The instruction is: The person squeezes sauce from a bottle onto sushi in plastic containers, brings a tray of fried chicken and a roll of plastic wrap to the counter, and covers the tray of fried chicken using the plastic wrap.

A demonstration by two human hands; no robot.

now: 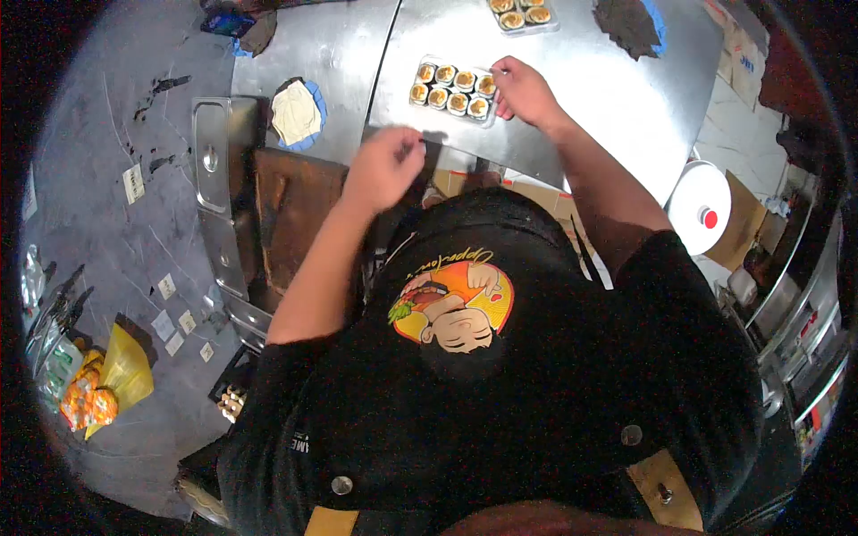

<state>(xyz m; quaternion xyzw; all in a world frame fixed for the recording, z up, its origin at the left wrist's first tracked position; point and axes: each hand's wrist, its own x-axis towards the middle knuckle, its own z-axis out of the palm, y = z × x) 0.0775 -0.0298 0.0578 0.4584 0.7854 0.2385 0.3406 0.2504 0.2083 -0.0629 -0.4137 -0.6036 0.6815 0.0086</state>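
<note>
A clear plastic tray (487, 121) of sushi rolls, each with an orange-brown topping, lies on the steel table near its front edge. My right hand (527, 91) is at the tray's right side, with thumb and fingers curled against that edge. To the left and nearer my body, my left hand (386, 168) hangs by the table's front edge, apart from the tray. It is blurred, and whether anything is between its bent fingers is unclear. A second tray of rolls (523, 20) sits farther back, partly cut off by the view.
On the steel table (572, 161) lie a cream cloth on blue (297, 114) and a dark cloth (628, 25). Steel pans with lids (212, 156) and a brown board (290, 214) stand to the left. A round white lid with a red knob (699, 207) is at right.
</note>
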